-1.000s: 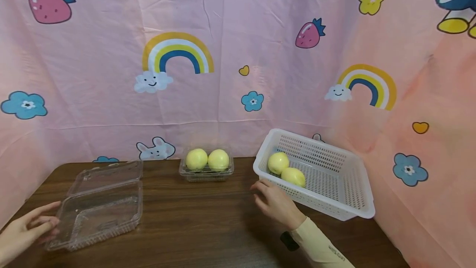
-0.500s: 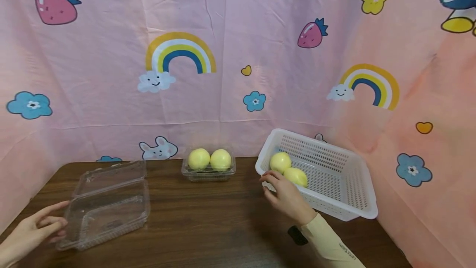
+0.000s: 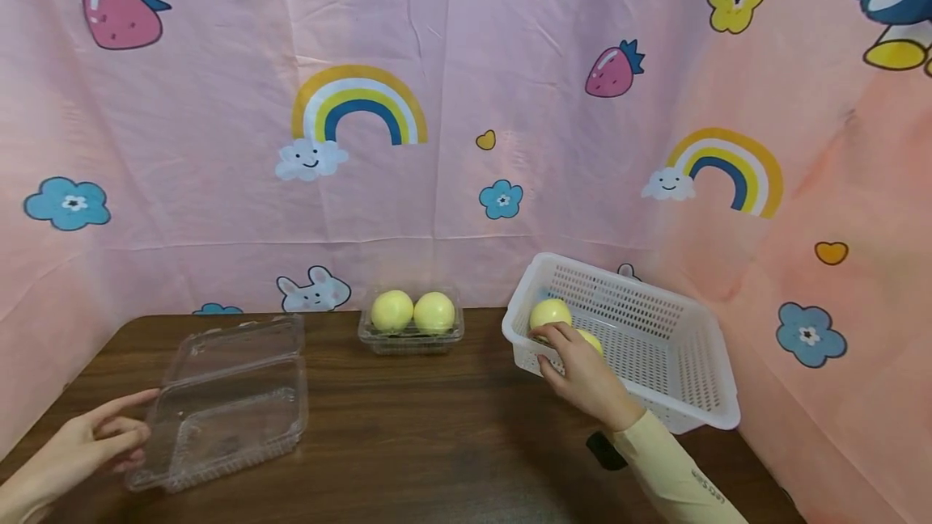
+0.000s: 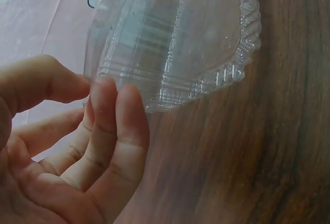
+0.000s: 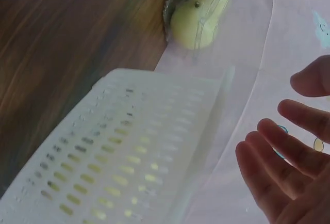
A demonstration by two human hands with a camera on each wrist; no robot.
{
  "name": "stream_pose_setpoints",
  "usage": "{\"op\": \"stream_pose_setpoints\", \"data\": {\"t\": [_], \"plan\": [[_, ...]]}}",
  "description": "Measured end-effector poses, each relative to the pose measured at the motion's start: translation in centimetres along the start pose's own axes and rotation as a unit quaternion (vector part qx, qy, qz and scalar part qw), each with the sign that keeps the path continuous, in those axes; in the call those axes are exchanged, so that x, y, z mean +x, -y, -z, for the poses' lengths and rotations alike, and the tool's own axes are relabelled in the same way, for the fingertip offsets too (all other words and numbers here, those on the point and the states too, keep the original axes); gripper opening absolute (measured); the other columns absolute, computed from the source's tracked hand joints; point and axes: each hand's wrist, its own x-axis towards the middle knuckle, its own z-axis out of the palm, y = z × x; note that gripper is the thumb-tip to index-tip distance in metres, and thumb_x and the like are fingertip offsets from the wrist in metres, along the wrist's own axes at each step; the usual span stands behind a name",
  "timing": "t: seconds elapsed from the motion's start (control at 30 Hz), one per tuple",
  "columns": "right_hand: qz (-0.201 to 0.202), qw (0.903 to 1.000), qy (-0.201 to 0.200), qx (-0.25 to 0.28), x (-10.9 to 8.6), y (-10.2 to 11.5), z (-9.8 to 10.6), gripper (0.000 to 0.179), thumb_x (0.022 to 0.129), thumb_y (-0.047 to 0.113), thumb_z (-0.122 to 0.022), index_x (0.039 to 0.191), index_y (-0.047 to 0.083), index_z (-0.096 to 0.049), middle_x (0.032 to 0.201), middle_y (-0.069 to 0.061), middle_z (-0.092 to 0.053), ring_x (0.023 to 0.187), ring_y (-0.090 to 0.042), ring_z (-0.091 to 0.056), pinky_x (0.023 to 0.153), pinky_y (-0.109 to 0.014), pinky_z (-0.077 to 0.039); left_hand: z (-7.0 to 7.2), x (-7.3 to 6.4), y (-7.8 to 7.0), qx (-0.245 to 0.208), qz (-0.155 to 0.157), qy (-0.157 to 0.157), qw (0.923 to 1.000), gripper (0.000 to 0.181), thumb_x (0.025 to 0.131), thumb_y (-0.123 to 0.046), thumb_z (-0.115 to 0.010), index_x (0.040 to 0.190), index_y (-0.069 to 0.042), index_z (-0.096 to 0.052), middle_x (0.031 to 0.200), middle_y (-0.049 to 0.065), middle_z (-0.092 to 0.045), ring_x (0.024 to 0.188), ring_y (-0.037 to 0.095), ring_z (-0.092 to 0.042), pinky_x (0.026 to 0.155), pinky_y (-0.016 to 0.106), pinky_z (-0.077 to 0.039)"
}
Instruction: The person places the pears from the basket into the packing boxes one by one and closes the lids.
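Near the table's left front corner, your left hand [image 3: 98, 443] pinches the rim of the open clear container [image 3: 236, 459] between thumb and fingertips. That container sits by the table's left edge, tilted a little, with its hinged lid [image 3: 236, 352] thrown back toward the far left corner. Nearest you on the other side, your cream sleeve [image 3: 673, 467] reaches in over the front edge of the table [image 3: 408, 443], a small dark object [image 3: 606, 451] just beside its cuff.

Beyond that, your right hand [image 3: 588, 378] is released, its fingers loosely spread over the near left corner of the white basket [image 3: 648, 346]; you can't tell whether they touch a fruit or the rim. The basket fills the table's far right corner, and its left end holds two yellow fruits, the farther fruit [image 3: 551, 311] fully rounded and the nearer fruit [image 3: 592, 340] partly hidden behind your hand.

Midway along the far edge, a smaller clear box [image 3: 411, 346] carries two more yellow fruits [image 3: 391, 311] side by side, with the pink printed cloth [image 3: 451, 225] hanging behind
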Motion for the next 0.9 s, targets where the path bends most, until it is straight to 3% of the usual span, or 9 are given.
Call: {"op": "stream_pose_setpoints", "data": {"t": [0.17, 0.37, 0.5, 0.73, 0.9], "plan": [[-0.003, 1.0000, 0.005, -0.002, 0.0, -0.5, 0.8, 0.035, 0.083, 0.002, -0.070, 0.116, 0.000, -0.060, 0.110, -0.012, -0.059, 0.099, -0.029, -0.059, 0.080, -0.044, -0.050, 0.0, 0.2, 0.0, -0.011, -0.042, 0.044, 0.9981, 0.068, 0.102, -0.001, -0.044, 0.115, -0.067, -0.039, 0.097, -0.006, -0.066, 0.083, 0.018, -0.066, 0.072, 0.030, -0.055], [-0.025, 0.9990, 0.036, -0.001, 0.1, -0.8, 2.2, 0.037, 0.086, 0.003, -0.068, 0.120, -0.003, -0.057, 0.113, -0.016, -0.056, 0.102, -0.031, -0.057, 0.081, -0.045, -0.050, -0.5, 0.2, -0.1, -0.023, -0.079, 0.068, 0.9943, 0.071, 0.100, 0.004, -0.043, 0.121, -0.064, -0.041, 0.097, -0.006, -0.066, 0.080, 0.019, -0.065, 0.071, 0.030, -0.055], [-0.047, 0.9966, 0.067, -0.008, 0.1, -0.9, 3.2, 0.039, 0.088, 0.006, -0.067, 0.125, -0.001, -0.055, 0.117, -0.018, -0.054, 0.104, -0.033, -0.057, 0.081, -0.047, -0.050, -0.7, 0.2, -0.2, -0.021, -0.091, 0.079, 0.9925, 0.071, 0.101, 0.004, -0.042, 0.123, -0.064, -0.040, 0.097, -0.005, -0.066, 0.080, 0.018, -0.065, 0.072, 0.030, -0.055], [-0.040, 0.9941, 0.100, -0.010, 0.2, -1.7, 4.4, 0.040, 0.087, 0.005, -0.068, 0.124, -0.003, -0.055, 0.116, -0.018, -0.055, 0.104, -0.033, -0.057, 0.083, -0.046, -0.050, -1.5, 0.3, -0.9, -0.027, -0.077, 0.081, 0.9934, 0.069, 0.101, 0.002, -0.043, 0.124, -0.063, -0.040, 0.098, -0.004, -0.066, 0.081, 0.018, -0.064, 0.072, 0.033, -0.055], [-0.030, 0.9923, 0.119, -0.016, 0.1, -2.3, 5.3, 0.038, 0.087, 0.004, -0.068, 0.122, -0.005, -0.055, 0.115, -0.020, -0.056, 0.103, -0.035, -0.057, 0.081, -0.046, -0.050, -2.2, 0.7, -1.2, -0.019, -0.101, 0.082, 0.9914, 0.070, 0.101, 0.004, -0.041, 0.128, -0.060, -0.040, 0.096, -0.001, -0.065, 0.078, 0.015, -0.062, 0.070, 0.034, -0.055]]}}
